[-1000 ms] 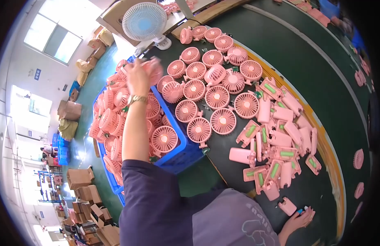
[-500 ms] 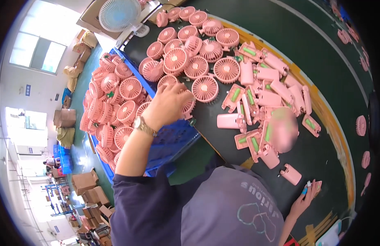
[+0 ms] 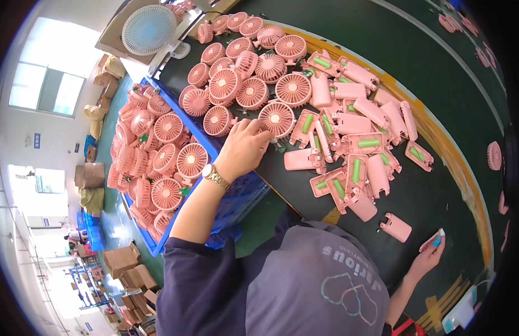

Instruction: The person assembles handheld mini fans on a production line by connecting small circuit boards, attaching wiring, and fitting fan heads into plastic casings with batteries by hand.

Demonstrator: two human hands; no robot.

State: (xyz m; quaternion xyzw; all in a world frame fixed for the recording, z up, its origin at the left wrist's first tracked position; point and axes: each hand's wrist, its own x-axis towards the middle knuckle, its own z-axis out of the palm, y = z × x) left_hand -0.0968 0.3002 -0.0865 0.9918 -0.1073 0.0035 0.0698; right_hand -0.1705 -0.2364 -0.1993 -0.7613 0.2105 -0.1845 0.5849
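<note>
My left hand (image 3: pixel 246 147), with a metal watch at its wrist, reaches to the table edge beside the blue crate. Its fingers are curled over a pink fan head, mostly hidden beneath them. Their tips are by another round pink fan head (image 3: pixel 276 120), and a small green circuit board (image 3: pixel 279 146) shows beside them. At the lower right my right hand (image 3: pixel 425 260) is closed on a pink casing half (image 3: pixel 428 243). Blue and white coverings show on its fingertips. Near it lies a pink handle casing (image 3: pixel 395 228).
A blue crate (image 3: pixel 212 150) full of pink fan heads stands to the left. More fan heads (image 3: pixel 223 85) lie at the table's far end. A pile of pink casings with green batteries (image 3: pixel 368 143) covers the middle. Beyond it runs a yellow-edged belt (image 3: pixel 455 95); a white desk fan (image 3: pixel 149 31) stands far left.
My left hand has shifted slightly right, its fan head now mostly covered. A blurred pink thing over the casings is gone from the air. My right hand has turned and lifted its casing half.
</note>
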